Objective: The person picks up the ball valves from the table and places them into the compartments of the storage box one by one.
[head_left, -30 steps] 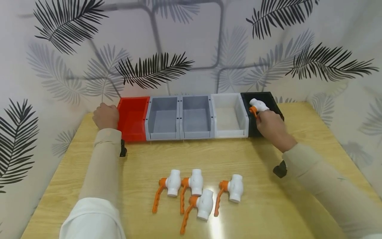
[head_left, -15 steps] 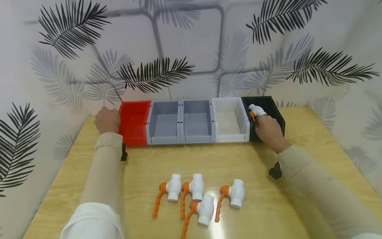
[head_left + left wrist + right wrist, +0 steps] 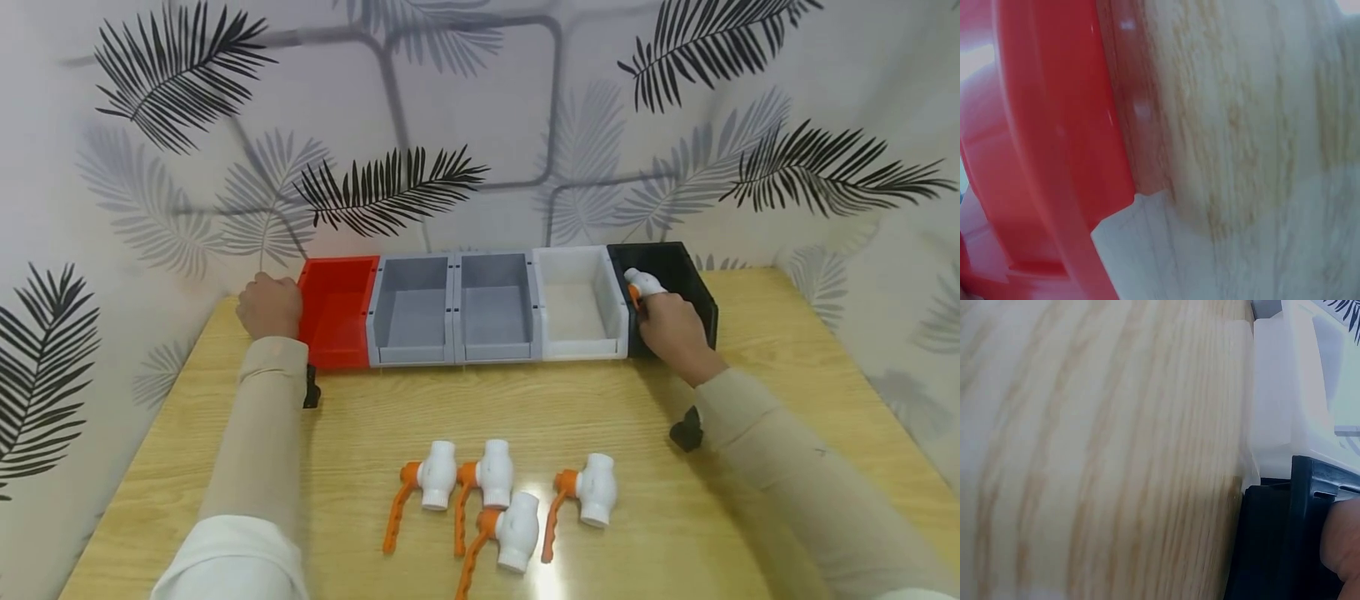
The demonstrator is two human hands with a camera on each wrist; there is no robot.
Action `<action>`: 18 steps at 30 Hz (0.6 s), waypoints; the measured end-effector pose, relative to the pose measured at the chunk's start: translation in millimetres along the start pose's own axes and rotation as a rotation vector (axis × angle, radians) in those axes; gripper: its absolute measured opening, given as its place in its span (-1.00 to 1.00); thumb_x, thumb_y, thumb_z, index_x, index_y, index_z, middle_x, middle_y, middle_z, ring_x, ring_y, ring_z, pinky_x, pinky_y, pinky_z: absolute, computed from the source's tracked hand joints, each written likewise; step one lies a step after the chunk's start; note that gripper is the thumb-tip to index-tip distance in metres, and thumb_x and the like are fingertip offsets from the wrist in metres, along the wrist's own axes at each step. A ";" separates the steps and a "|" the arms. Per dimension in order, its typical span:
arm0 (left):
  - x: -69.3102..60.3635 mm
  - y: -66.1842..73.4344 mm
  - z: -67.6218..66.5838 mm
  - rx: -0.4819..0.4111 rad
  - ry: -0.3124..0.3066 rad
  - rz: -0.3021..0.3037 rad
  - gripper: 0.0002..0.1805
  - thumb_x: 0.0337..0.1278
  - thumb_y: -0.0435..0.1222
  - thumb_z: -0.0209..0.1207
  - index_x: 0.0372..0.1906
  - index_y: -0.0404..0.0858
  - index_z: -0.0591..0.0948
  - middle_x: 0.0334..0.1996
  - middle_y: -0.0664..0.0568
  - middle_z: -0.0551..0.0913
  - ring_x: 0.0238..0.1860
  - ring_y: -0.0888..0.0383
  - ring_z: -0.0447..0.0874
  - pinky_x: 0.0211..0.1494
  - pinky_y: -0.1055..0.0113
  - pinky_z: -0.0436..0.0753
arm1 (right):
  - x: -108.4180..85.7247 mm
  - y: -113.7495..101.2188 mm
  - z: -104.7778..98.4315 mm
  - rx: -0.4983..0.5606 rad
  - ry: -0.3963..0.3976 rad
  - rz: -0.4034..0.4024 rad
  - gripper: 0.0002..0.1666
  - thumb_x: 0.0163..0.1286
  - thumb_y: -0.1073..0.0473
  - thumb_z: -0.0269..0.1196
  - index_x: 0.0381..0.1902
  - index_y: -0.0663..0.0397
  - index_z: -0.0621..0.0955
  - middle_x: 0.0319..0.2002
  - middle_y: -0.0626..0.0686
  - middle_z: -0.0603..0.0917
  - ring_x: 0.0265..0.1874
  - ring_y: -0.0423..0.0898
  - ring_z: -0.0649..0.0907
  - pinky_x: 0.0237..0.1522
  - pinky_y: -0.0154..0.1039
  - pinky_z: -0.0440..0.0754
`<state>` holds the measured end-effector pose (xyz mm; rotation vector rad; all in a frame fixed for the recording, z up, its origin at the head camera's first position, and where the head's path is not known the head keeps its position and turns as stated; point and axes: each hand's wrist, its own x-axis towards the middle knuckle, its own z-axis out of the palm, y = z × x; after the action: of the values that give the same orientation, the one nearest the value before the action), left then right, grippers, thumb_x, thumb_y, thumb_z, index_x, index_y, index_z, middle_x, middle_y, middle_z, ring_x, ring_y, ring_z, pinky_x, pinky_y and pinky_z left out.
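My right hand (image 3: 677, 335) grips a white valve (image 3: 647, 282) with an orange handle, low inside the black bin (image 3: 709, 310) at the right end of the row. In the right wrist view, part of that hand (image 3: 1342, 540) shows at the black bin's (image 3: 1266, 544) edge; the valve is hidden there. At the other end, my left hand (image 3: 270, 307) rests on the left side of the red bin (image 3: 335, 312), fingers curled at its rim. The left wrist view shows the red bin's wall (image 3: 1066, 125) close up.
Two grey bins (image 3: 412, 354) and a white bin (image 3: 584, 347) stand between the red and black ones. Several white valves with orange handles lie nearer on the wooden table (image 3: 360, 417), one (image 3: 597, 490) apart at the right. A patterned cloth hangs behind.
My right hand has lowered the valve slightly deeper into the black bin. The left hand keeps its place at the red bin. The head view has tilted up a little.
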<state>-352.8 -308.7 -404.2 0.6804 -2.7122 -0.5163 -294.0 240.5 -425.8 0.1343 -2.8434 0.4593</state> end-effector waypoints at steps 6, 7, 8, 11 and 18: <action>5.3 -2.3 2.6 0.006 -0.006 0.014 -0.49 0.23 -0.22 -0.37 -0.09 -0.58 0.42 -0.13 -0.47 0.49 -0.07 -0.41 0.42 0.03 -0.20 0.37 | 0.8 -2.9 -0.9 -0.007 -0.028 0.036 -0.83 0.22 0.30 0.11 -0.56 0.23 0.48 -0.53 0.29 0.57 -0.64 0.16 0.52 -0.63 0.08 0.41; 7.0 -3.2 3.4 0.010 -0.008 0.017 -0.48 0.23 -0.21 -0.38 -0.09 -0.58 0.42 -0.13 -0.48 0.49 -0.07 -0.41 0.42 0.02 -0.21 0.37 | 1.1 -3.6 -0.9 -0.006 -0.024 0.037 -0.84 0.22 0.30 0.10 -0.54 0.25 0.49 -0.51 0.31 0.58 -0.64 0.18 0.53 -0.62 0.10 0.42; 8.5 -4.1 4.0 0.012 -0.008 0.020 -0.47 0.23 -0.21 -0.38 -0.09 -0.58 0.42 -0.14 -0.48 0.49 -0.08 -0.42 0.42 0.01 -0.21 0.37 | 1.4 -4.4 -0.9 -0.006 -0.019 0.039 -0.84 0.22 0.29 0.10 -0.53 0.26 0.50 -0.50 0.33 0.59 -0.63 0.21 0.55 -0.62 0.12 0.43; 10.8 -6.1 4.6 0.012 -0.012 0.020 -0.46 0.23 -0.21 -0.39 -0.08 -0.59 0.42 -0.14 -0.49 0.49 -0.09 -0.43 0.43 0.00 -0.21 0.38 | 2.5 -6.2 -0.4 0.003 -0.017 0.046 -0.82 0.24 0.28 0.09 -0.49 0.30 0.51 -0.47 0.37 0.60 -0.60 0.25 0.57 -0.61 0.13 0.43; 11.3 -4.1 4.8 0.010 -0.013 0.022 -0.48 0.23 -0.21 -0.37 -0.10 -0.58 0.43 -0.14 -0.49 0.49 -0.09 -0.43 0.43 0.00 -0.21 0.38 | 2.5 -7.0 1.1 0.002 -0.053 0.089 -0.75 0.33 0.24 0.02 -0.37 0.37 0.52 -0.42 0.41 0.60 -0.58 0.22 0.57 -0.61 0.11 0.44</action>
<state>-362.5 -316.5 -407.9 0.6517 -2.7326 -0.5036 -295.7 233.5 -424.1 0.0201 -2.9100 0.4843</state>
